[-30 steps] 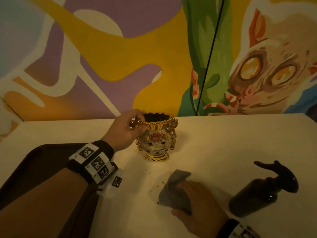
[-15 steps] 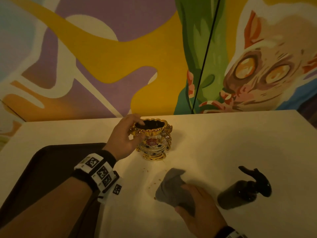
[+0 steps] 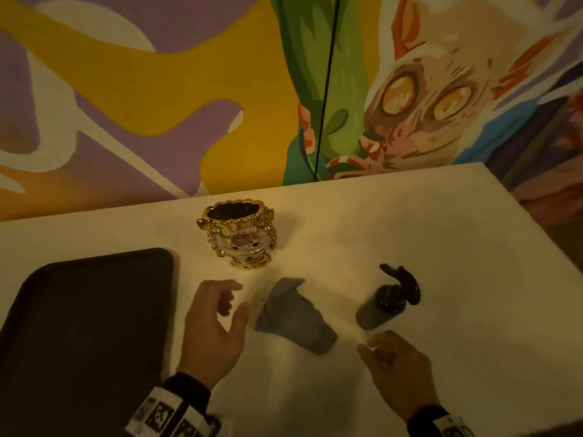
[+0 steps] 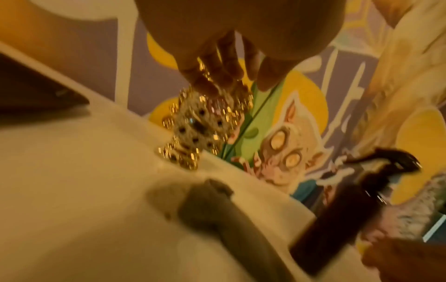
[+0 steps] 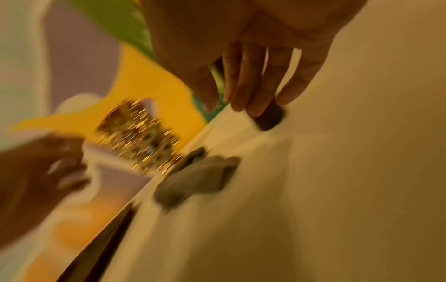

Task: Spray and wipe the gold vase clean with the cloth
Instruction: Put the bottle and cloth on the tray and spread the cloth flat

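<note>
The gold vase [image 3: 239, 234] with a flower motif stands upright on the white table [image 3: 426, 234], untouched; it also shows blurred as the vase [image 4: 202, 124] and the vase [image 5: 137, 137] in the wrist views. A crumpled grey cloth [image 3: 293, 316] lies loose in front of it. The dark spray bottle [image 3: 388, 301] lies on its side to the right. My left hand [image 3: 220, 313] hovers just left of the cloth, fingers loosely curled, holding nothing. My right hand [image 3: 391, 364] sits below the bottle, fingers relaxed, empty. The cloth [image 4: 217, 208] and bottle [image 4: 362, 206] appear from the left wrist.
A dark brown tray [image 3: 88, 326] lies at the table's left, beside my left arm. A painted mural wall [image 3: 189, 89] stands right behind the table. The table's right edge [image 3: 536, 234] drops off to a dim floor.
My left hand has let go of the vase rim and drawn back toward the cloth. My right hand has released the cloth and shifted right, below the bottle.
</note>
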Tool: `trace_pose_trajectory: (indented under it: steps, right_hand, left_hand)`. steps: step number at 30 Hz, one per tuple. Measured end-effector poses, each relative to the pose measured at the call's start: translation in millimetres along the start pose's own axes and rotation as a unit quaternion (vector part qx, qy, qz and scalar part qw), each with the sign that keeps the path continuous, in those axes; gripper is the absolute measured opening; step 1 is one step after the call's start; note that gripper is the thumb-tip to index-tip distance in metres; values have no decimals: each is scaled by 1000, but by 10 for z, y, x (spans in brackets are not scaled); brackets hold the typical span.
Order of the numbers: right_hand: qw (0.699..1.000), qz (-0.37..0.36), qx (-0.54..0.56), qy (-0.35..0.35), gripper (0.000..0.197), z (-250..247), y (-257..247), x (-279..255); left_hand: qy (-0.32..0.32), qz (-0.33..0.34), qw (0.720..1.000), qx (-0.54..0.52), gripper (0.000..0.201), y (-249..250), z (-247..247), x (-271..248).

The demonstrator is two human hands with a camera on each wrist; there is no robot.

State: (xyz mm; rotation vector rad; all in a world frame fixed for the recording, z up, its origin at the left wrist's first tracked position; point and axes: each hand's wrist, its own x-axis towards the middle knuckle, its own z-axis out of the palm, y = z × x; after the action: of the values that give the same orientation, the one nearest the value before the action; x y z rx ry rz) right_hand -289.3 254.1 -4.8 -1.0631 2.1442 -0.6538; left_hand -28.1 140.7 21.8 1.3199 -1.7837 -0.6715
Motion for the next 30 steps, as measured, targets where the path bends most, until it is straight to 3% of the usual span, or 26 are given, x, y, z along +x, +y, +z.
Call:
trace_pose_trajectory:
  steps: [3, 6, 9, 12, 15, 19, 21, 25, 30]
  right_hand:
    - [994, 63, 39, 85, 46, -246, 144, 14]
    - [995, 12, 61, 77, 73, -374, 60, 159]
    - [996, -52, 51, 59, 66, -408, -108, 305]
    - [997, -58, 26, 43, 52, -428, -221, 337]
    - [997, -54, 2, 46, 55, -436, -279, 309]
    - [997, -63, -30, 33, 61, -378, -446, 165]
    - [994, -97, -35, 26, 56, -284, -576, 58]
    - [986, -162, -31, -18, 47, -43, -943, -140]
    - [970, -213, -63, -100, 54, 355, -1417, -305]
  left_hand:
    - [-122, -37, 991, -33, 29, -4, 425, -303]
    - [-208, -62, 975, -38, 36, 86, 762, -390]
    - [-252, -89, 963, -42, 32, 227, 964, -353]
    - [-286, -109, 952, -19, 33, 339, 1054, -280]
    - [-309, -114, 944, -10, 50, 454, 1081, -232]
    - [-317, -109, 942, -14, 68, 603, 1080, -209]
    - [-312, -105, 943, -42, 66, 670, 1045, -201]
    - [-210, -93, 971, -73, 37, 677, 731, -212]
    - [-118, -123, 984, -54, 40, 447, 35, -276]
